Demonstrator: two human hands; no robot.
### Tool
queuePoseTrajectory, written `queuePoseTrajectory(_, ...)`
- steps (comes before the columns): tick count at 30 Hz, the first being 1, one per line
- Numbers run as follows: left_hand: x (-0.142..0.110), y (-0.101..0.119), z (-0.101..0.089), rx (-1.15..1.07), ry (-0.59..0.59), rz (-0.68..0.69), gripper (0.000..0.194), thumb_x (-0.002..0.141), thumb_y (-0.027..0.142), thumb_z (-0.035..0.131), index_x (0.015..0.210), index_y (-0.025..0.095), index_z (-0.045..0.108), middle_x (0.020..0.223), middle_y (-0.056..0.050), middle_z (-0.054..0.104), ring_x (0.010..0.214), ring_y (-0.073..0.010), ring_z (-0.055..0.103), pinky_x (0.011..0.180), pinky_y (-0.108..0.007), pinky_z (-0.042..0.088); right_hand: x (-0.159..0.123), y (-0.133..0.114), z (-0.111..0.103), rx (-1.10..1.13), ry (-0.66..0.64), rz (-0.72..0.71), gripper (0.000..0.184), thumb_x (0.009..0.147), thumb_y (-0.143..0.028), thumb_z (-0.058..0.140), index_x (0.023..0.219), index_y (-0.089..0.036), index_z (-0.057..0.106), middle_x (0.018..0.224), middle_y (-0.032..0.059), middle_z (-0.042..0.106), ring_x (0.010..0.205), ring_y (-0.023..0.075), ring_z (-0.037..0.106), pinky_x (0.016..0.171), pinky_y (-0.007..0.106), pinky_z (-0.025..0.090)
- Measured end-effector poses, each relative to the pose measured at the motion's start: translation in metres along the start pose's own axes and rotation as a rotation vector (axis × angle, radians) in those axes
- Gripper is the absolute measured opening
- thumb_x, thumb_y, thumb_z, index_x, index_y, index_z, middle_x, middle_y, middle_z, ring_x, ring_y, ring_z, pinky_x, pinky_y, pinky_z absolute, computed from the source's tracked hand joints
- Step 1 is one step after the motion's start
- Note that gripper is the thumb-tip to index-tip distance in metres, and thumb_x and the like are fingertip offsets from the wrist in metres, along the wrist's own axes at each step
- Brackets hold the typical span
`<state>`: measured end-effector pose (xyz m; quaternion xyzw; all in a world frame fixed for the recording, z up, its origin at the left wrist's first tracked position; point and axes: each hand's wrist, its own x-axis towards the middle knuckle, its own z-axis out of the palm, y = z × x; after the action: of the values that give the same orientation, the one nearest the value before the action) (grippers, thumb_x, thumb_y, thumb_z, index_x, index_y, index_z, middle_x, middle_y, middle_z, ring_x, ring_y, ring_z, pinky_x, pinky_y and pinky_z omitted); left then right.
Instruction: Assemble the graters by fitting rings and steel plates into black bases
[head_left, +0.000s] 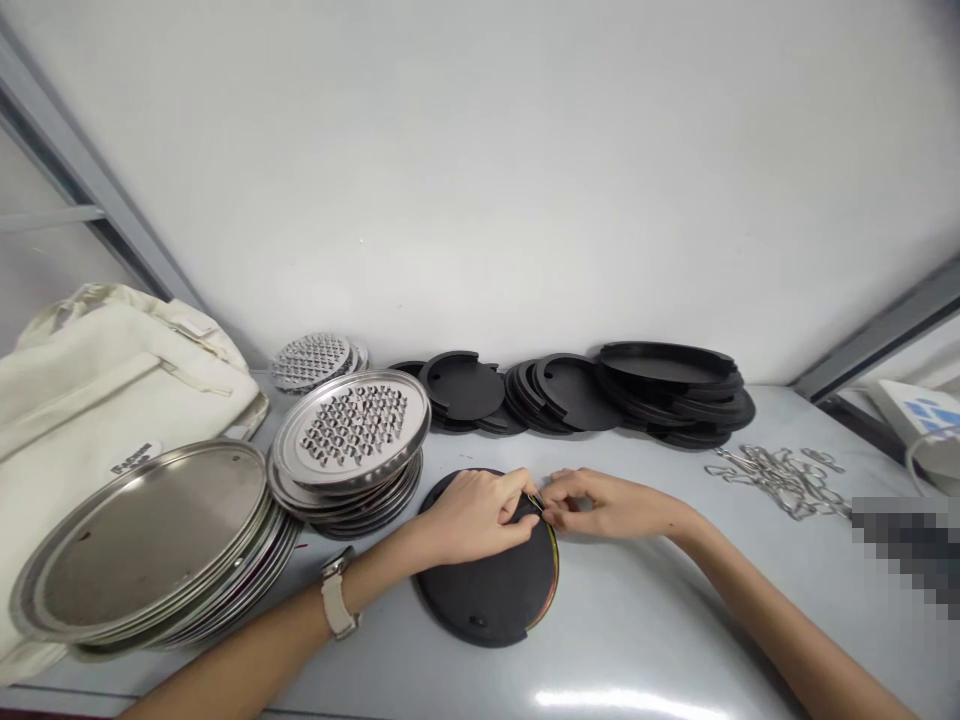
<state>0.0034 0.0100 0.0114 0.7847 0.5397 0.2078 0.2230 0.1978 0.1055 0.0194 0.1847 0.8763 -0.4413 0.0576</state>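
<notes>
A black round lid-like disc lies on the table in front of me, with a thin yellow and red edge showing along its right side. My left hand rests over its top, thumb and forefinger closing at the upper right rim. Touching that same spot from the right is my right hand, its fingertips pinched together. A small shiny metal clip shows between the two hands at the rim; the fingertips partly hide it.
Left are stacked metal round trays, grater discs, more grater discs and a cream bag. Black discs and a taller black stack line the wall. Loose metal clips lie right on the grey table.
</notes>
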Motion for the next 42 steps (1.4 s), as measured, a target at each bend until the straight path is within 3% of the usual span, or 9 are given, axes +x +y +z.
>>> queuePoseTrajectory(9, -0.0002, -0.0005, 0.0005, 0.008, -0.009, 0.023, 0.013, 0.082, 0.025, 0.055, 0.095, 0.023, 0.054, 0.057, 0.009, 0.048, 0.052, -0.0088, 0.045, 0.054, -0.022, 0.026, -0.0011, 0.0022, -0.0017, -0.023, -0.009, -0.042, 0.018, 0.082, -0.021, 0.045, 0.064, -0.017, 0.045, 0.069, -0.0016, 0.045, 0.068, 0.0111, 0.042, 0.063, 0.023, 0.036)
queuePoseTrajectory(18, -0.0002, 0.0020, -0.0021, 0.037, -0.033, -0.017, 0.018, 0.082, 0.031, 0.054, 0.098, 0.023, 0.051, 0.060, 0.008, 0.051, 0.052, -0.0107, 0.047, 0.053, -0.023, 0.028, 0.0002, 0.0012, 0.0008, 0.007, 0.017, -0.034, 0.035, 0.093, -0.038, 0.037, 0.066, -0.017, 0.044, 0.068, -0.0011, 0.043, 0.066, 0.0115, 0.040, 0.062, 0.024, 0.036)
queuePoseTrajectory(25, 0.0000, 0.0052, -0.0038, 0.030, -0.027, -0.030, 0.019, 0.082, 0.030, 0.054, 0.098, 0.023, 0.047, 0.059, 0.008, 0.050, 0.053, -0.0115, 0.048, 0.053, -0.023, 0.028, 0.0009, 0.0002, 0.0012, 0.022, 0.025, -0.015, 0.046, 0.092, -0.052, 0.034, 0.068, -0.016, 0.049, 0.070, 0.0008, 0.046, 0.066, 0.0122, 0.042, 0.061, 0.025, 0.036)
queuePoseTrajectory(42, -0.0006, 0.0032, -0.0016, 0.047, 0.000, -0.031, 0.015, 0.081, 0.030, 0.056, 0.092, 0.021, 0.051, 0.060, 0.007, 0.051, 0.054, -0.0117, 0.049, 0.053, -0.023, 0.027, -0.0001, 0.0015, 0.0001, 0.013, 0.015, -0.021, 0.046, 0.093, -0.052, 0.035, 0.067, -0.016, 0.049, 0.070, 0.0002, 0.048, 0.064, 0.0111, 0.042, 0.060, 0.024, 0.036)
